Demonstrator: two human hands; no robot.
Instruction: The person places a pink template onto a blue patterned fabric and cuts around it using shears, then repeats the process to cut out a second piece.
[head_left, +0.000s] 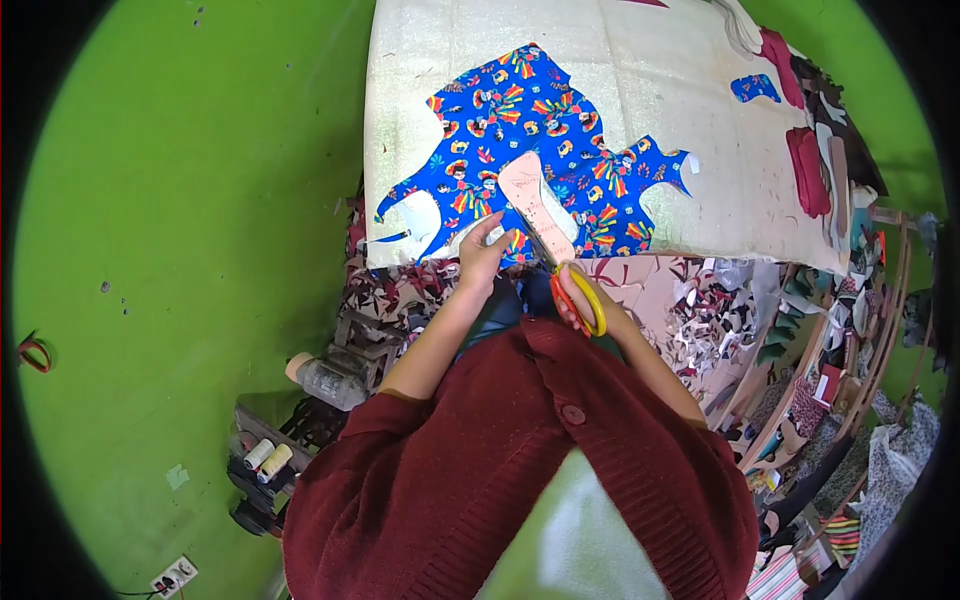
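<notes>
My right hand (572, 298) is closed around the handles of a pair of scissors (591, 302), one loop yellow and the other orange-red. The blades point up and left, along the edge of a pale pink sole-shaped template (523, 182). That template lies on a blue printed fabric (545, 120) with colourful figures and irregularly cut edges. My left hand (482, 256) is at the fabric's near edge, left of the blades, thumb and forefinger apart. Whether its fingertips press on the cloth is hard to make out.
A cream-covered table (700, 90) carries the fabric. On its right are a small blue scrap (755, 89) and dark red pieces (808, 172). Many offcuts (715, 315) lie below the table edge. A clear bottle (332, 382) and thread spools (273, 461) stand at left.
</notes>
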